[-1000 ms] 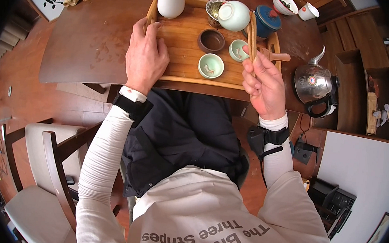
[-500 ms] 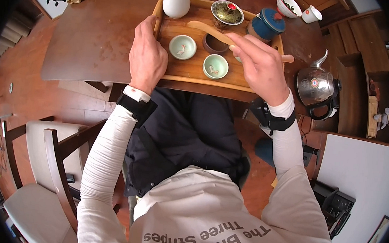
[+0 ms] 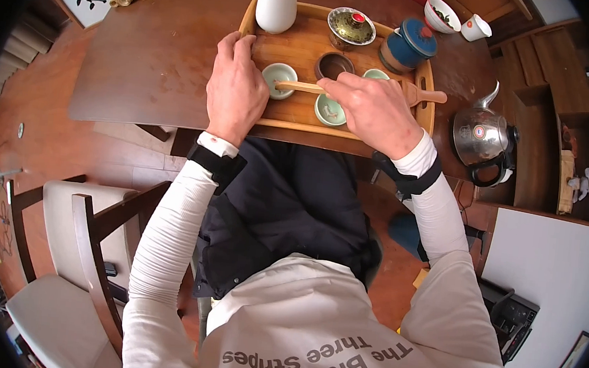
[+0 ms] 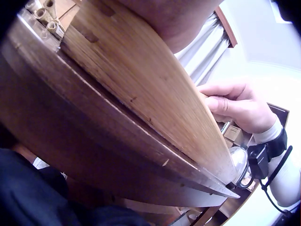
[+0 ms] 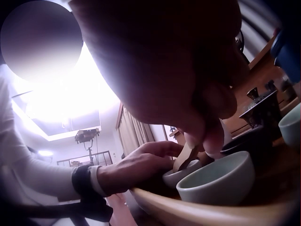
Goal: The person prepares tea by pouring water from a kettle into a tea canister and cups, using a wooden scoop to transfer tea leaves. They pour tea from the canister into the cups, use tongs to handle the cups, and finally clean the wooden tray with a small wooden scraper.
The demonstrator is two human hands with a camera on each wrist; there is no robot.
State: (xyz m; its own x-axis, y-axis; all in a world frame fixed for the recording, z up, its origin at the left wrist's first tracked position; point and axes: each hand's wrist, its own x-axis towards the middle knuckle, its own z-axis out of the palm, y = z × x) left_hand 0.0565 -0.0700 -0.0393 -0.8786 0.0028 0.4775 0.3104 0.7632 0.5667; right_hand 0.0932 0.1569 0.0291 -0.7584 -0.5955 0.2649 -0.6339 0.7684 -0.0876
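Observation:
My right hand (image 3: 378, 111) grips light wooden tea tongs (image 3: 303, 86), held almost level above the tray (image 3: 286, 121). The tips of the tongs reach over the rim into a pale green cup (image 3: 276, 67) at the left. A second green cup (image 3: 325, 120) is partly covered by the right hand, and a third cup (image 3: 376, 73) shows behind it. Beside them sits a round brown dish (image 3: 333, 65). My left hand (image 3: 236, 88) rests on the tray's left edge, close to the first cup. In the right wrist view the tongs (image 5: 186, 157) dip into that cup.
At the tray's back stand a white tool holder (image 3: 276, 13), a lidded bowl (image 3: 350, 31) and a blue pot (image 3: 410, 45). A wooden scoop (image 3: 425, 96) overhangs the right edge. Beyond it are a steel kettle (image 3: 479, 133) and a white bowl (image 3: 442, 16).
One second ago the tongs held a cup raised and tilted; half a second ago it sat at the tray's left, tongs above. Now their tips are down at this cup. The left hand stays.

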